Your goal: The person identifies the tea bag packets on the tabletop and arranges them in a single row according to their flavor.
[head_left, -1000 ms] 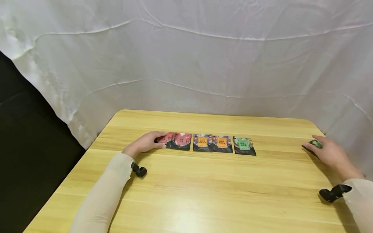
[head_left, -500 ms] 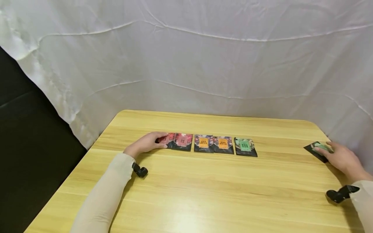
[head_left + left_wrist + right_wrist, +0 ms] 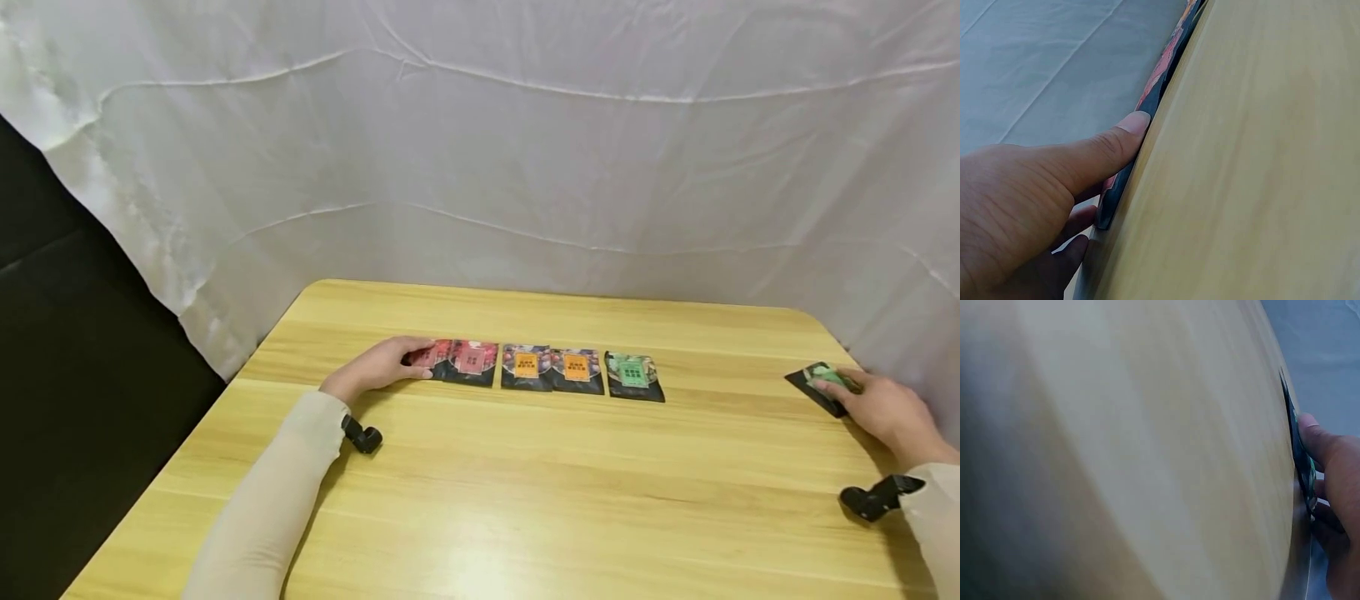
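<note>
My left hand [image 3: 378, 365] holds the leftmost red-and-black packet [image 3: 426, 357], with the thumb along its near edge and a finger at its far edge. Part of that packet is hidden under the hand. In the left wrist view the thumb [image 3: 1107, 153] lies against the packet's dark border. At the table's right side my right hand [image 3: 888, 410] grips a green-and-black packet [image 3: 819, 388], thumb on its printed face. The right wrist view shows this packet [image 3: 1299, 456] edge-on, its dark end sticking out past the thumb.
Beside the left hand, a row continues rightward: another red packet [image 3: 472, 364], two orange-labelled packets [image 3: 527, 367] set side by side and a green packet [image 3: 634, 377]. They lie flat on the wooden table [image 3: 525, 475]. A pale curtain [image 3: 525, 183] hangs behind.
My right hand has moved slightly right and nearer with the green packet, which now shows more of its face. My left hand stays at the red packet. The view shifts a little.
</note>
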`<state>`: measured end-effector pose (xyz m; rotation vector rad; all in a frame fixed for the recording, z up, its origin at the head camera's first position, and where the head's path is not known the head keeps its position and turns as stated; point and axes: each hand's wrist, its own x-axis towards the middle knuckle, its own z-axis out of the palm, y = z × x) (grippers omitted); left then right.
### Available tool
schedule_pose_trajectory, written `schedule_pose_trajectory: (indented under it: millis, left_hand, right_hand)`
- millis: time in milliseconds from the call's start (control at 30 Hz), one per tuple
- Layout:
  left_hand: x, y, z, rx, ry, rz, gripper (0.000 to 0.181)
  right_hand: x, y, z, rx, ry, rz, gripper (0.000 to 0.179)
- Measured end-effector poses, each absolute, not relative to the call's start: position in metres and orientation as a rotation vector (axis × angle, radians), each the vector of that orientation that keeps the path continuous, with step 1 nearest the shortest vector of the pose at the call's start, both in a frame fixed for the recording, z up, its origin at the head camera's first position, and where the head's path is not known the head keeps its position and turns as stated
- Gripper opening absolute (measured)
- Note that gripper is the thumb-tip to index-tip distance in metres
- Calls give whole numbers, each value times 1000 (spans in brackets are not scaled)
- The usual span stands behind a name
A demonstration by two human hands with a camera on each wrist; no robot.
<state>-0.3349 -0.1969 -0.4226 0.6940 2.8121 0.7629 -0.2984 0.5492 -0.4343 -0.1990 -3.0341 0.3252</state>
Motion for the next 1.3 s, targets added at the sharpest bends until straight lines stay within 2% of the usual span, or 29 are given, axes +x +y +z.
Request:
schedule_pose_trajectory:
  millis: [400,1300]
  left_hand:
    - [-334,-196,-421,688,2820,746,70]
    - [-334,-196,-423,697,2816,775,69]
  right_hand:
    - [-297,537,-428,-151,-3009,304,82]
    - [-306,507,-421,298,-2993,282,66]
